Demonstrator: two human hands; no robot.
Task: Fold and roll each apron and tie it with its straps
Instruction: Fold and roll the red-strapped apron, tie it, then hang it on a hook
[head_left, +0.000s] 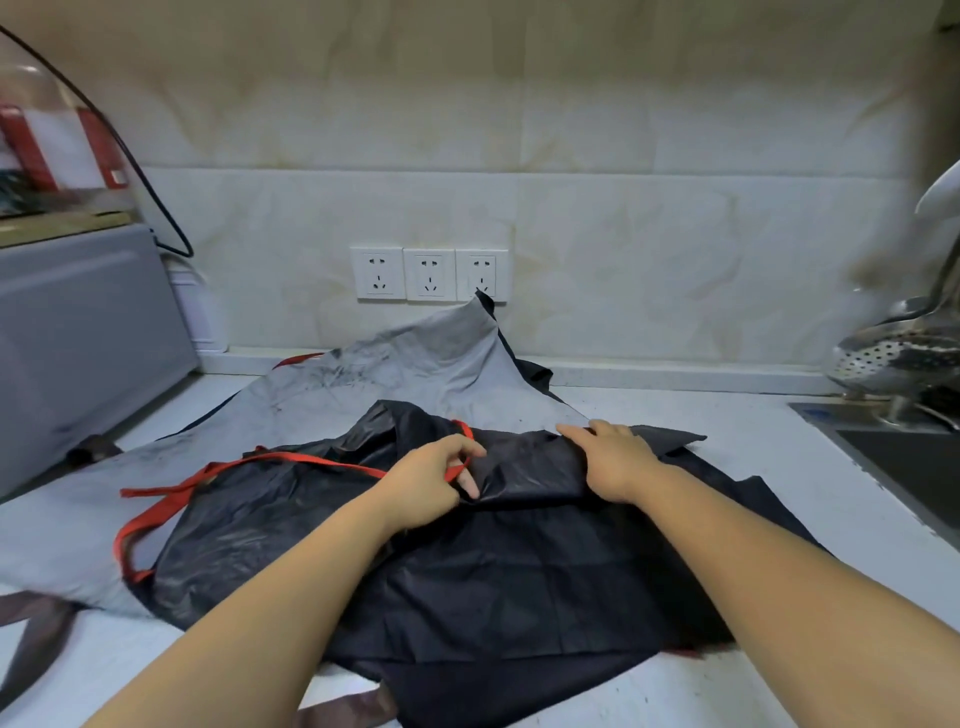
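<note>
Near edge of the counter: the black apron (519, 571) lies spread open in front of the person, one corner close to the front edge. A brown strap (36, 639) trails off at the near left corner.
Left hand (431, 486): thumb and fingers pinch the red strap (161, 506) over the middle of the black apron. The strap's free length loops away toward the counter's left edge.
Right hand (615, 460): fingers straight and flat, pressing the turned-over upper edge of the black apron.
Grey apron (389, 369): lies underneath the black one and reaches the counter's back edge. One corner climbs the wall just below the sockets (429, 274).
Done so far: apparently only a first fold at the top of the black apron, with its strap being gathered.
Left to do: further folding, the roll and the tie. The grey apron looks untouched, unfolded and unrolled.
Right edge: the sink (909, 467), well apart from the cloth.
</note>
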